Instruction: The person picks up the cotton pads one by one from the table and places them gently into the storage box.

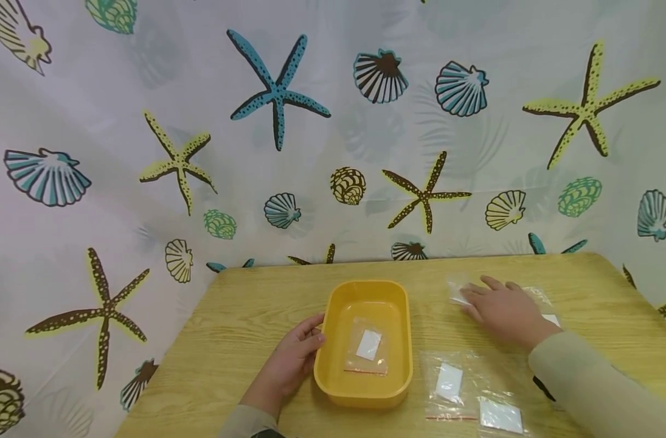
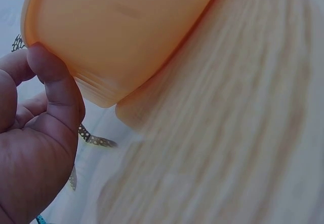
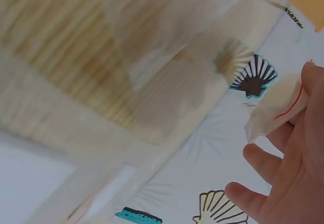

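A yellow-orange plastic tray (image 1: 365, 399) stands on the table, with a clear zip bag (image 1: 350, 359) holding a white rectangle lying inside it. My left hand (image 1: 291, 359) holds the tray's left side; in the left wrist view the thumb and fingers pinch its rim. Right of the tray, my right hand (image 1: 508, 311) pinches a small clear zip bag (image 3: 281, 107) with a red seal line between thumb and finger. Its other fingers are spread out. Fingers partly cover that bag in the head view.
More clear bags with white rectangles lie on the wooden table (image 1: 245, 292): one bag (image 1: 449, 383) right of the tray, another bag (image 1: 501, 416) nearer the front edge, and one (image 1: 551, 319) partly behind my right hand. A patterned curtain (image 1: 322, 134) hangs behind.
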Available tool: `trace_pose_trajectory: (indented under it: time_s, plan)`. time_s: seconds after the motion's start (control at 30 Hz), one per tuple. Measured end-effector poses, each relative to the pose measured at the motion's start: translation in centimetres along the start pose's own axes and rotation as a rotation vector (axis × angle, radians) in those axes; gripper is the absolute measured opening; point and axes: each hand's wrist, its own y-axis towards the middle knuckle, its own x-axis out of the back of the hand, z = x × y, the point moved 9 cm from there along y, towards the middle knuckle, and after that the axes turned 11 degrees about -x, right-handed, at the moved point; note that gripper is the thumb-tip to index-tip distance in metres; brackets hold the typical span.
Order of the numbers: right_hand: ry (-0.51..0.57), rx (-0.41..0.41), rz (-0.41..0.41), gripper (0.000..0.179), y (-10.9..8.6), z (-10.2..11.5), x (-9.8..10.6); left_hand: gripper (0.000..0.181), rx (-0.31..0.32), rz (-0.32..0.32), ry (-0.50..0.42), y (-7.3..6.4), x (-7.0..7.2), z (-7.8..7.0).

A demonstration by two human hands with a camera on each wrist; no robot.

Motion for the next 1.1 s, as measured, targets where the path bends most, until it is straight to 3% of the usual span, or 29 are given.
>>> trace_pose_trajectory:
  time_s: [0.57,1.1]
  plan:
    - [-0.013,0.031,-0.074,0.052,-0.2,4.2,1.9,0.054,-0.013,0.016,0.004,0.1,0.0,0.0]
    - [0.010,0.082,-0.149,0.052,-0.6,8.6,3.7,0.054,0.017,0.012,-0.007,-0.1,-0.1,-0.1]
